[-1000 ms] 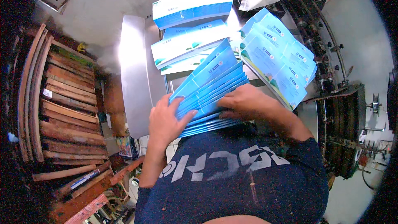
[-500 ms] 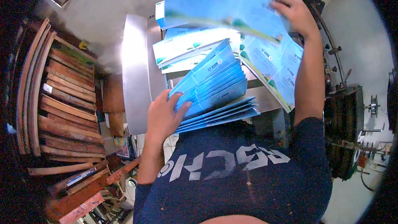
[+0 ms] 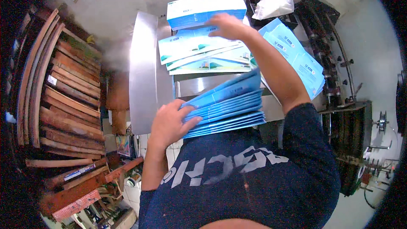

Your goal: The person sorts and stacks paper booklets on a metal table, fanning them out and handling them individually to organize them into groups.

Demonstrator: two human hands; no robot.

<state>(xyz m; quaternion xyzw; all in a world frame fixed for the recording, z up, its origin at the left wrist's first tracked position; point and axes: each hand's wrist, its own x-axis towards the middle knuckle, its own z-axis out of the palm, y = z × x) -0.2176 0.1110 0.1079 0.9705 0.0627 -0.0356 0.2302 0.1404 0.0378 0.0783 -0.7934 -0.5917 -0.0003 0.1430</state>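
A fanned bundle of blue printed sheets is in my left hand, its thumb and fingers closed on the bundle's left end. The bundle is close to my body, at the near edge of the metal table. My right hand, slightly blurred, reaches over the table with fingers apart and nothing in them. It is between a thick neat stack of blue and white sheets at the far side and overlapping white-faced sheets. Beyond my right forearm is a loose pile of blue sheets.
A black tray holding a crumpled white bag or cloth is at the far right. Machine parts with rods stand along the right. On the left, wooden boards sit in a rack, with more timber below.
The large blue sheet my right hand held up is out of that hand. My right hand has moved left over the stacks. The pile on the right has shifted rightward in view.
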